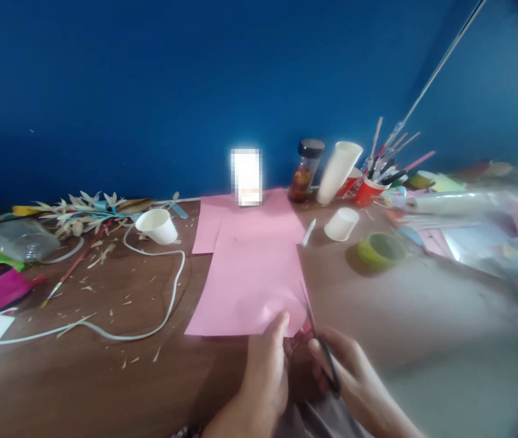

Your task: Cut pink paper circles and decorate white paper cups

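Observation:
A pink paper sheet (250,274) lies over the table, its near edge lifted by my left hand (270,359). The left thumb presses on top of the sheet, while the other fingers are hidden underneath. My right hand (348,362) is wrapped round the dark handles of a pair of scissors (327,359). The blades point away from me at the right edge of the paper, close to my left fingers. Another pink sheet (207,222) lies partly beneath the first one, farther back.
White paper cups (156,226) stand left and right of the paper. A white cable (179,280) curls across the left side near dried plant stems (90,213). On the right are a tape roll (382,249), a lidded jar (305,170) and red cups of brushes (371,190).

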`<state>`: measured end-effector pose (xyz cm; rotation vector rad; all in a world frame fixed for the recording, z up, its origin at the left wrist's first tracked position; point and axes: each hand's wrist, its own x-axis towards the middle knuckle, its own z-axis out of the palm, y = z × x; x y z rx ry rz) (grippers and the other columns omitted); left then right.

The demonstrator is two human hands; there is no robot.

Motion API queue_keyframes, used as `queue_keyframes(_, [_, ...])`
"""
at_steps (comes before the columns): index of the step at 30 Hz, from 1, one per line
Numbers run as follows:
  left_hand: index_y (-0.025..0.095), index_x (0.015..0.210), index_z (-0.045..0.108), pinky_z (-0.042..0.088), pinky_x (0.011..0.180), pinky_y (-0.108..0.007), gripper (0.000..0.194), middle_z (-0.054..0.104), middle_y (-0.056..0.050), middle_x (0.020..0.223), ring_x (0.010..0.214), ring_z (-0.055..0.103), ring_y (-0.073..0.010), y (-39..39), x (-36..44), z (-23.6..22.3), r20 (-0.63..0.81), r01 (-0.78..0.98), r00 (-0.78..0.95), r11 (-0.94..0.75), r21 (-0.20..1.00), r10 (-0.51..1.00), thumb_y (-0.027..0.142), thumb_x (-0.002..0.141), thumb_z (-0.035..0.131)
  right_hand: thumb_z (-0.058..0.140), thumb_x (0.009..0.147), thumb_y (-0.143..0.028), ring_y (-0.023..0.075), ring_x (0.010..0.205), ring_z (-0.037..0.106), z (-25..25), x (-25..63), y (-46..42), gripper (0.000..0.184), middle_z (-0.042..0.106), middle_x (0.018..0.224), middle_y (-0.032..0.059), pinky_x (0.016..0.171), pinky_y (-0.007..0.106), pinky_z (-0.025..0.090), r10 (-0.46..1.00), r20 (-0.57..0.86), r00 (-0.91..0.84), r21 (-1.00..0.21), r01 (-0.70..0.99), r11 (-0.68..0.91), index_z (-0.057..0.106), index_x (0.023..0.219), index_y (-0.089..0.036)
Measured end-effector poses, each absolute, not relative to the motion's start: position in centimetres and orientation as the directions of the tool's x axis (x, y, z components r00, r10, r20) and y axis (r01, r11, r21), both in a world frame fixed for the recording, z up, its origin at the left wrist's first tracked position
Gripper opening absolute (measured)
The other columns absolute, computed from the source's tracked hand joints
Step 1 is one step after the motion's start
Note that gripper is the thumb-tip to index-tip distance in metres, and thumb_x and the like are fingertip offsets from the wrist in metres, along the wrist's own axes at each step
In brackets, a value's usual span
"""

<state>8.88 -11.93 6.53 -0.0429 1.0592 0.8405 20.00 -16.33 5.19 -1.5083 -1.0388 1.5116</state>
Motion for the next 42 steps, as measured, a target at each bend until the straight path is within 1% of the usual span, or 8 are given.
queue_keyframes(5, [0.011,0.074,0.06,0.051,0.047,-0.025,0.013,0.062,-0.006,0.059,0.048,0.061,-0.016,-11.8,8.9,6.4,-0.765,-0.627,0.181,0.672,0.394,0.618,0.023,0.078,0.06,0.062,0.08,-0.053,0.008,0.046,0.043,5.3,20.0,-16.3,0.039,0.05,0.055,-0.0035,0.041,0.018,0.03,0.914,-0.404,-0.021,-0.914,0.045,-0.403,0.053,0.073,-0.016])
queue_keyframes(11, [0.011,0.072,0.058,0.05,0.046,-0.026,0.017,0.059,-0.004,0.057,0.046,0.059,-0.0159,-11.8,8.6,6.1,-0.744,-0.64,0.25,0.683,0.353,0.619,0.027,0.077,0.062,0.057,0.083,-0.055,0.0075,0.046,0.043,5.2,19.9,-16.3,0.042,0.05,0.055,-0.0027,0.042,0.018,0.031,0.92,-0.392,-0.027,-0.919,0.058,-0.39,0.052,0.069,-0.016])
queue_keyframes(16, [0.012,0.072,0.059,0.048,0.045,-0.022,0.021,0.059,-0.003,0.058,0.054,0.062,-0.0167,-12.1,9.0,6.5,-0.685,-0.666,0.187,0.604,0.438,0.704,0.031,0.074,0.068,0.056,0.082,-0.057,0.0088,0.047,0.044,5.4,19.2,-16.4,0.042,0.052,0.057,-0.002,0.043,0.02,0.032,0.92,-0.391,-0.008,-0.918,0.077,-0.389,0.054,0.072,-0.016])
queue_keyframes(19, [0.013,0.07,0.059,0.048,0.048,-0.02,0.017,0.059,-0.001,0.057,0.057,0.063,-0.0148,-12.2,9.3,6.4,-0.682,-0.676,0.113,0.559,0.48,0.723,0.025,0.069,0.072,0.058,0.08,-0.057,0.0091,0.046,0.044,5.7,18.7,-16.6,0.041,0.052,0.055,-0.0024,0.044,0.021,0.032,0.925,-0.379,0.013,-0.923,0.067,-0.379,0.055,0.073,-0.016])
queue_keyframes(23, [0.014,0.067,0.058,0.049,0.05,-0.02,0.015,0.056,0.002,0.053,0.049,0.058,-0.0115,-12.2,9.3,5.6,-0.706,-0.693,0.032,0.525,0.494,0.707,0.02,0.065,0.072,0.058,0.08,-0.058,0.0092,0.047,0.043,5.7,18.3,-17.0,0.042,0.051,0.055,-0.0026,0.044,0.021,0.031,0.927,-0.376,0.007,-0.926,0.035,-0.376,0.055,0.074,-0.017])
queue_keyframes(29, [0.015,0.066,0.055,0.045,0.043,-0.021,0.019,0.05,0.004,0.048,0.038,0.05,-0.0096,-12.4,9.3,5.1,-0.73,-0.687,0.067,0.562,0.46,0.681,0.025,0.065,0.071,0.058,0.082,-0.056,0.0084,0.048,0.043,5.0,18.5,-17.1,0.041,0.051,0.057,-0.0026,0.044,0.02,0.032,0.936,-0.351,-0.039,-0.936,0.016,-0.351,0.054,0.076,-0.016])
queue_keyframes(34, [0.015,0.065,0.054,0.032,0.028,-0.021,0.024,0.05,0.002,0.045,0.027,0.042,-0.01,-12.7,9.4,5.1,-0.729,-0.591,0.198,0.673,0.445,0.655,0.036,0.072,0.063,0.057,0.083,-0.055,0.0086,0.049,0.045,4.8,18.5,-17.0,0.04,0.052,0.058,-0.0025,0.045,0.02,0.034,0.935,-0.353,-0.044,-0.934,-0.037,-0.354,0.054,0.077,-0.015])
queue_keyframes(42, [0.017,0.059,0.052,0.029,0.025,-0.023,0.032,0.039,0.003,0.033,0.024,0.037,-0.0127,-12.9,9.5,4.6,-0.74,-0.491,0.248,0.739,0.461,0.626,0.045,0.074,0.056,0.058,0.083,-0.053,0.0098,0.05,0.048,4.7,18.5,-17.0,0.039,0.053,0.061,-0.0018,0.045,0.02,0.037,0.925,-0.379,-0.022,-0.924,-0.033,-0.38,0.057,0.091,-0.014])
